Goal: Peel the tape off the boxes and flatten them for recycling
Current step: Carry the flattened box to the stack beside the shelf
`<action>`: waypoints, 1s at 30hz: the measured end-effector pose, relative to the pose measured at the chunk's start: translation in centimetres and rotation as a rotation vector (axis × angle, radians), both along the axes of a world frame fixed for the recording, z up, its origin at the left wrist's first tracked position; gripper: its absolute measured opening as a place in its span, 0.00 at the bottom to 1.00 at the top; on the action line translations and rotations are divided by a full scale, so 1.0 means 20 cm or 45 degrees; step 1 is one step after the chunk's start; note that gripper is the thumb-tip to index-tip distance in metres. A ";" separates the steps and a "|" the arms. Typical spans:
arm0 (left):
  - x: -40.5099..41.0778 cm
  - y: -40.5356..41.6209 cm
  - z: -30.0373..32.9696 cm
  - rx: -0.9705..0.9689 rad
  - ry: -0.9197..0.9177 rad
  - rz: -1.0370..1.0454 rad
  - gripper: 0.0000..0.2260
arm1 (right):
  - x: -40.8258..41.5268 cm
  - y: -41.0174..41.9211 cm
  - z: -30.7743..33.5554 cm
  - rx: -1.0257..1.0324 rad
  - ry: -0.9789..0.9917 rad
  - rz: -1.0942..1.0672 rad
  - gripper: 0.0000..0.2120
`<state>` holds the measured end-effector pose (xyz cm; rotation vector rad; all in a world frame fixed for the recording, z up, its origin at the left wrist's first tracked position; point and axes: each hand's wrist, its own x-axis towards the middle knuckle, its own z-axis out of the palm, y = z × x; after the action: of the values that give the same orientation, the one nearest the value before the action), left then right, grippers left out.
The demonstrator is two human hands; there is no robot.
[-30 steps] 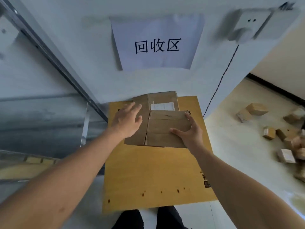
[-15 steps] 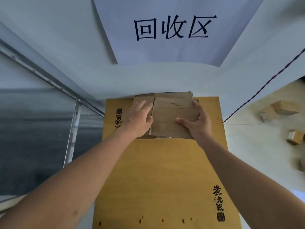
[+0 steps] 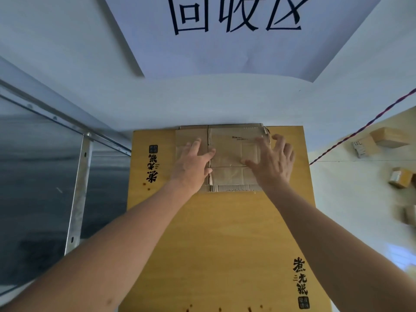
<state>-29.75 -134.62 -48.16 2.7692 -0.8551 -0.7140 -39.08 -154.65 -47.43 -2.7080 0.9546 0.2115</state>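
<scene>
A stack of flattened brown cardboard boxes [image 3: 234, 152] lies at the far end of a yellow wooden board [image 3: 216, 244], against the white wall. My left hand [image 3: 192, 164] lies flat on the left part of the stack, fingers spread. My right hand [image 3: 271, 162] rests over the stack's right side with its fingers spread and slightly lifted, the thumb on the top sheet. The top sheet carries a small printed line of text. No tape is visible on it.
A paper sign [image 3: 236, 34] with large black characters hangs on the wall above the stack. Several small unflattened boxes [image 3: 390, 137] lie on the pale floor at the right. A twisted cable [image 3: 360, 129] runs down the wall. A metal frame [image 3: 78, 188] stands at the left.
The view has moved closer to the wall. My right hand has let go of the top flattened box and now lies spread on it; my left hand has slid onto the stack.
</scene>
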 end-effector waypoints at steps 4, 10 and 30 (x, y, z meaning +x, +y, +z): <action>0.00 -0.04 0.01 0.038 0.020 0.025 0.30 | 0.06 0.10 0.04 0.118 0.113 0.228 0.23; 0.07 -0.01 0.02 0.072 0.129 -0.056 0.30 | 0.11 0.09 0.06 0.224 0.293 0.310 0.34; -0.04 0.03 -0.01 0.034 -0.070 -0.073 0.32 | 0.06 0.17 -0.03 0.255 0.338 0.275 0.35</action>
<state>-30.47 -134.00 -48.39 2.8103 -0.9459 -0.6663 -37.94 -151.27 -48.11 -2.6333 0.6600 0.6851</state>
